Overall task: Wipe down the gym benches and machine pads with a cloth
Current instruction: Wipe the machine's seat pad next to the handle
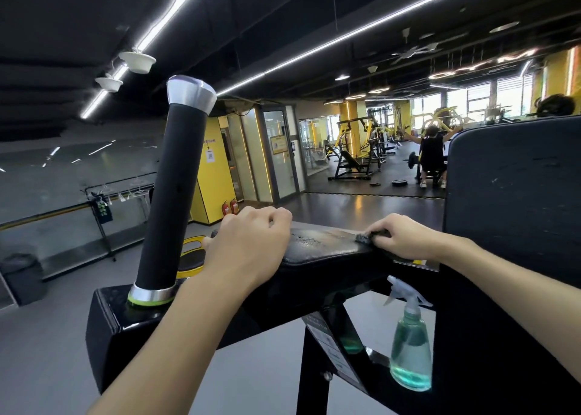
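Observation:
A worn black arm pad (320, 251) of a gym machine lies across the middle, its top surface cracked and pale. My left hand (251, 244) grips the pad's left end, fingers curled over its far edge. My right hand (399, 238) pinches a small dark cloth (374, 234) against the pad's right part. A large black back pad (515, 194) stands upright at the right.
A black handle post (171, 191) with silver caps rises from the machine frame (125, 336) on the left. A spray bottle (410, 348) of green liquid stands on the frame below my right hand. A person exercises on a machine (432, 156) far off.

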